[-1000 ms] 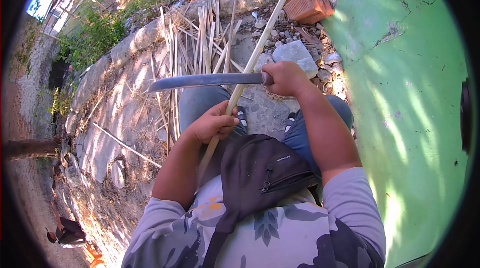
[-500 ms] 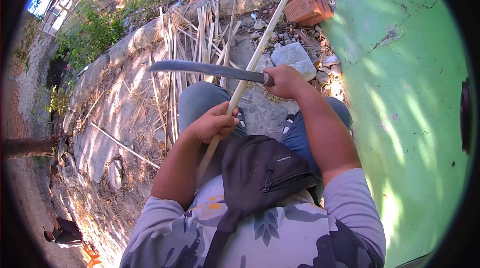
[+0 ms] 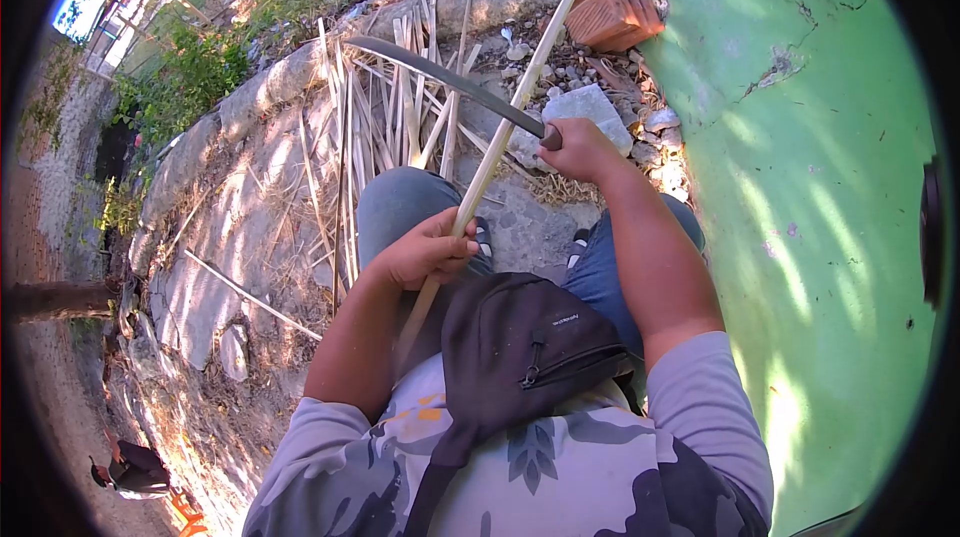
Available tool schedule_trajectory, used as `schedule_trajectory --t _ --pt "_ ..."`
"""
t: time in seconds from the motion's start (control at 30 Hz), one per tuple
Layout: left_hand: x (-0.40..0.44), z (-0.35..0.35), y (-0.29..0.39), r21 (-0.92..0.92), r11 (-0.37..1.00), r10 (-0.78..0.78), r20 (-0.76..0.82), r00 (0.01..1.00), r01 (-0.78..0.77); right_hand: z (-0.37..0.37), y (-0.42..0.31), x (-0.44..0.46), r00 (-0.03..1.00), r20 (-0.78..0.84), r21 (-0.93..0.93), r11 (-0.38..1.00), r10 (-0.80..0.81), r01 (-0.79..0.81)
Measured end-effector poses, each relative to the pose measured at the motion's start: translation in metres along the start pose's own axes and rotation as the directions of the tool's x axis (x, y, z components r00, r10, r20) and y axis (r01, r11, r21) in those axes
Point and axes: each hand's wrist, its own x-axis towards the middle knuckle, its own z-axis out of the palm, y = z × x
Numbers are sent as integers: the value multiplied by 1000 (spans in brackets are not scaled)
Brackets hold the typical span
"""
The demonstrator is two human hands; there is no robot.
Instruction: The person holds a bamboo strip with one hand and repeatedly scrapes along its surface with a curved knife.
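Observation:
My left hand (image 3: pixel 435 249) is closed around the lower part of a long pale strip (image 3: pixel 508 127), which slants up and to the right between my knees. My right hand (image 3: pixel 580 150) grips the dark handle of a machete (image 3: pixel 450 80). Its curved blade points to the upper left and crosses the strip above my left hand. Whether the blade touches the strip I cannot tell. Behind the blade, a heap of thin pale strips (image 3: pixel 350 137) lies on the stone ground.
Orange bricks (image 3: pixel 615 17) and a pale stone block (image 3: pixel 588 117) lie among rubble beyond my right hand. A green wall (image 3: pixel 820 187) stands at the right. A single strip (image 3: pixel 250 295) lies at the left. Another person (image 3: pixel 140 469) shows at the lower left.
The machete has moved up along the strip, its tip swinging upward and a little to the right. My right hand has shifted slightly right. My left hand still holds the strip in nearly the same place.

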Motion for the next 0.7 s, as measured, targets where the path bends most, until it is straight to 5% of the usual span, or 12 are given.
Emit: schedule_trajectory --t 0.1,0.2,0.3,0.4,0.43,0.53,0.7 --pt "0 -2 0 -39 999 18 14 1000 -18 7 -9 -5 978 -46 -70 978 -202 198" --pt "-1 -1 -1 -56 998 42 22 999 -40 -4 -26 -11 971 41 -241 941 -235 238" --pt "-6 4 -2 23 998 56 5 998 -56 -2 -3 -2 994 29 -177 978 -106 110" --pt "0 5 4 49 998 45 6 999 -46 6 11 10 920 177 352 850 350 -392" --pt "2 4 3 34 999 32 5 999 -32 12 12 6 968 24 262 933 249 -246" --pt "-1 0 -1 2 1000 21 28 999 -21 3 11 -1 993 -67 80 993 97 -92" --pt "-2 -6 -2 -82 996 27 73 997 -21 -5 -4 -8 995 44 -88 992 -85 89"
